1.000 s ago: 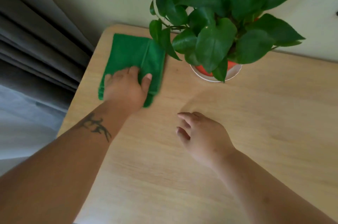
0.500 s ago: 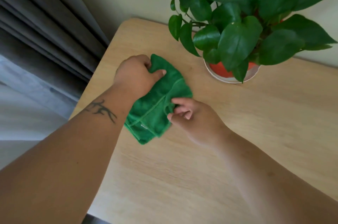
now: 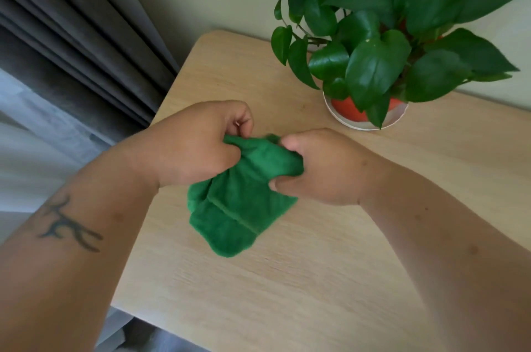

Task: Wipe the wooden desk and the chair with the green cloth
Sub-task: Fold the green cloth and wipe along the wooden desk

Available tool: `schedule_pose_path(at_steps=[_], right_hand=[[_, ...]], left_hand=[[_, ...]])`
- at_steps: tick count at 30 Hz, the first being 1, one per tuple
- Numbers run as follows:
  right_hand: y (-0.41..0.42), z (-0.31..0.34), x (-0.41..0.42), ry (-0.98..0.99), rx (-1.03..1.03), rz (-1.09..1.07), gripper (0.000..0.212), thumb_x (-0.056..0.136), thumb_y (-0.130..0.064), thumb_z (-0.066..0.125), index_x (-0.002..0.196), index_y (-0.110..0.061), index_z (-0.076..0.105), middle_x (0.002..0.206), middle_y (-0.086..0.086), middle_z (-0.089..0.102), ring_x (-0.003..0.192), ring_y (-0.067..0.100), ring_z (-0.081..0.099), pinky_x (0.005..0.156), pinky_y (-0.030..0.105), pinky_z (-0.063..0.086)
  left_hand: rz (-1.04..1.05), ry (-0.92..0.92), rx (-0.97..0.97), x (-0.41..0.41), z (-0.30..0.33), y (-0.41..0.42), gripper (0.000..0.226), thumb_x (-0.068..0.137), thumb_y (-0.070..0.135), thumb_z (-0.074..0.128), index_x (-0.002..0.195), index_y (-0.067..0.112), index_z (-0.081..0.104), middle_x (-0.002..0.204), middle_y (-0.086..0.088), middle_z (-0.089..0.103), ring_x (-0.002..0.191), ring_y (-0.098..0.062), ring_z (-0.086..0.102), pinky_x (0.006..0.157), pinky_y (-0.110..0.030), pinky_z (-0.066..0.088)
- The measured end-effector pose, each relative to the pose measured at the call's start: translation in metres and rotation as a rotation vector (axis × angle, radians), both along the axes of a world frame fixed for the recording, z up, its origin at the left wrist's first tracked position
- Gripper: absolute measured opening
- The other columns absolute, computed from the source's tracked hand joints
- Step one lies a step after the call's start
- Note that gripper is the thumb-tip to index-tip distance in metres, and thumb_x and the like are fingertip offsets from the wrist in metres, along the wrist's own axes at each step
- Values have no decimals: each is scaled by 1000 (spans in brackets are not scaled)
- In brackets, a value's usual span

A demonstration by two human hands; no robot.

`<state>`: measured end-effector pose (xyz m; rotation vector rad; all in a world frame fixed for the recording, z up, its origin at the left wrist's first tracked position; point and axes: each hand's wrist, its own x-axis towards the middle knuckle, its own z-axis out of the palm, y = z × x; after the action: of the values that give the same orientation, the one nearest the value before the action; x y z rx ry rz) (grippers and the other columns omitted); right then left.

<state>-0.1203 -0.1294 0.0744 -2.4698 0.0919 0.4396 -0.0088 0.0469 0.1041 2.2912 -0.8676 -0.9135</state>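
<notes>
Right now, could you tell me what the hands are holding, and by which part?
Both hands hold the green cloth by its bunched upper edge: left hand, right hand.

no readable text or labels anywhere

- One view only, from the head, facing forward and steeply down.
- It sits close above the surface point(image 3: 330, 280), whose left corner and near edge show.
- Both forearms enter from the bottom; the wall point(image 3: 230, 1) closes the top.

Cloth point(image 3: 241, 208) top hidden in hands; plant point(image 3: 402, 35) cut off at top edge.
</notes>
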Motion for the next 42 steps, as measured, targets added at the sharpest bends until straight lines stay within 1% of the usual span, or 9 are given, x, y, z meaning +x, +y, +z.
schedule_pose_path(at_steps=[6, 10, 13, 20, 25, 29, 34, 38, 42], right_hand=[[21, 23, -11, -325, -190, -290, 20, 88, -29, 67, 92, -25, 47, 78, -6, 55, 70, 18, 52, 57, 31, 34], [56, 19, -27, -485, -25, -350, 34, 86, -25, 71, 115, -22, 55, 102, -6, 58, 82, 13, 57, 67, 28, 47], [73, -9, -36, -195, 47, -136, 62, 88, -45, 70, 143, -30, 45, 132, -7, 51, 113, 14, 56, 90, 30, 49], [39, -55, -42, -68, -103, -435, 63, 87, -70, 54, 136, -31, 53, 128, -6, 57, 115, 18, 59, 91, 36, 50], [16, -68, -30, 180, -33, -563, 62, 87, -66, 58, 136, -29, 51, 118, -3, 67, 112, 25, 63, 93, 41, 53], [9, -65, -28, 183, 60, -438, 34, 84, -54, 70, 95, -22, 67, 82, -4, 71, 82, 21, 67, 75, 36, 55], [9, -58, -20, 170, 541, -563, 27, 89, -47, 72, 107, -27, 69, 99, -9, 77, 91, 13, 73, 85, 41, 60], [15, -73, -17, 121, 244, -571, 71, 83, -58, 73, 142, -28, 46, 115, -7, 68, 104, 17, 67, 89, 30, 53], [23, -78, -35, -61, 47, -513, 78, 85, -50, 74, 150, -30, 36, 130, -4, 61, 112, 17, 62, 94, 34, 52]], left_hand=[[332, -368, -15, -31, 5, 18, 43, 94, 21, 48, 130, 39, 60, 117, 9, 70, 102, -15, 65, 87, -30, 50], [858, 578, -462, -49, -27, 14, 29, 104, 18, 43, 113, 21, 71, 101, -5, 78, 92, -21, 73, 75, -39, 58], [1036, 814, -365, -53, -67, 24, 32, 105, 23, 41, 115, 8, 67, 103, -14, 76, 84, -26, 73, 62, -34, 57], [931, -92, -70, -40, -93, 39, 35, 84, 38, 70, 113, 23, 58, 101, 3, 66, 84, -16, 65, 74, -31, 53], [720, 176, 113, -47, -78, 26, 56, 83, 70, 55, 74, 17, 70, 66, -4, 74, 58, -21, 72, 64, -39, 59], [674, 420, -4, -50, -90, 28, 21, 89, 24, 62, 95, 6, 71, 84, -4, 78, 79, -22, 75, 79, -42, 60], [1001, 792, -446, -36, -83, 34, 36, 92, 0, 43, 120, 6, 65, 112, -18, 74, 101, -32, 71, 80, -42, 59], [1079, 262, -271, -33, -100, 38, 51, 84, 5, 58, 133, 19, 50, 127, -8, 67, 99, -18, 70, 87, -40, 57], [522, -547, -95, -81, -96, 25, 63, 95, 24, 55, 153, 15, 31, 159, -10, 33, 146, -25, 31, 119, -40, 27]])
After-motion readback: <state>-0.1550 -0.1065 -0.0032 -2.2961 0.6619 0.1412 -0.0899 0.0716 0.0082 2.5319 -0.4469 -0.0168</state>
